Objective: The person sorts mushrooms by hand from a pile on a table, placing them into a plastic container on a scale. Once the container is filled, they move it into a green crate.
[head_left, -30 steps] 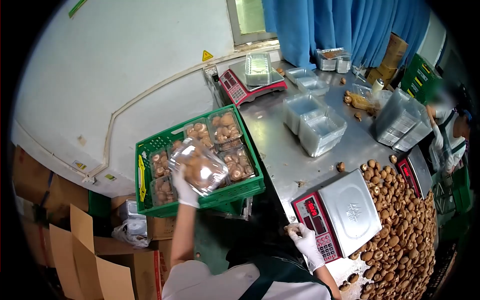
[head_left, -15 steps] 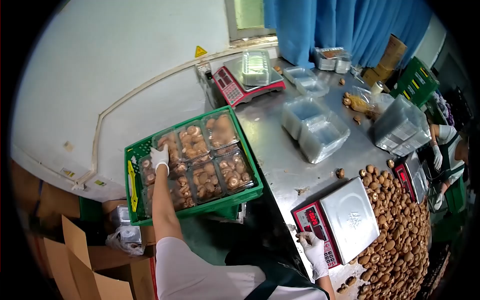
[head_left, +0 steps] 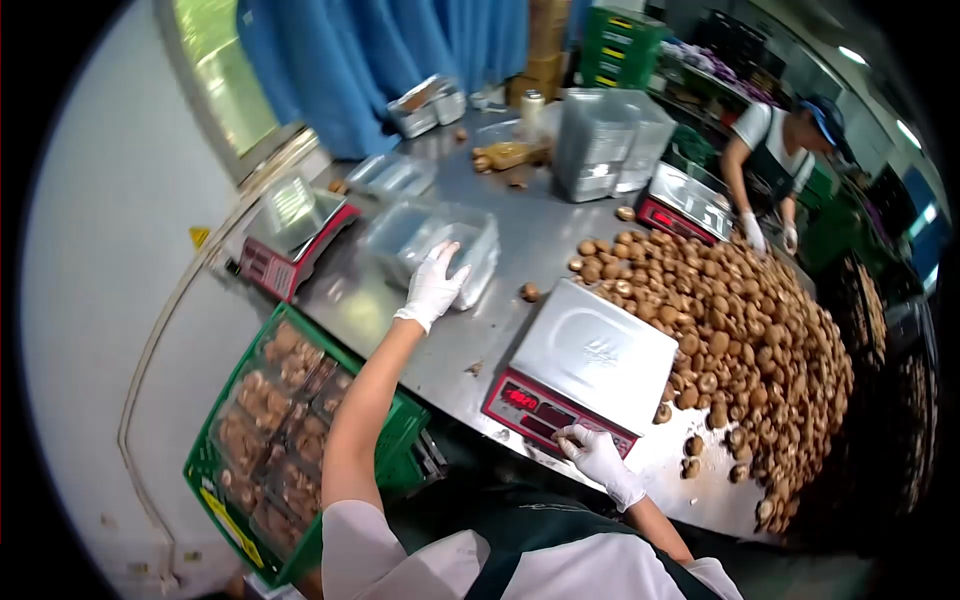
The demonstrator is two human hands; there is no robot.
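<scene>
My left hand (head_left: 433, 287), in a white glove, reaches over the stack of clear plastic trays (head_left: 478, 235), fingers apart at the near tray's rim. My right hand (head_left: 600, 462), also gloved, is closed at the front edge of the near scale (head_left: 597, 350). Between its fingertips shows a small brown piece that looks like a mushroom. That scale's metal plate is bare and its red display is lit. A large heap of brown mushrooms (head_left: 720, 340) spreads to the right of the scale. One loose mushroom (head_left: 529, 292) lies between the trays and the scale.
At lower left stands a green crate (head_left: 213, 440) of filled mushroom packs (head_left: 262, 400). A second scale (head_left: 290, 250) bears clear trays at the back left. Taller tray stacks (head_left: 595, 150) stand farther back. Across the heap, a co-worker (head_left: 765, 165) works by another scale (head_left: 690, 200).
My left hand has left the packs in the green crate and moved to the clear trays. The view has swung right. My right hand stays closed by the near scale.
</scene>
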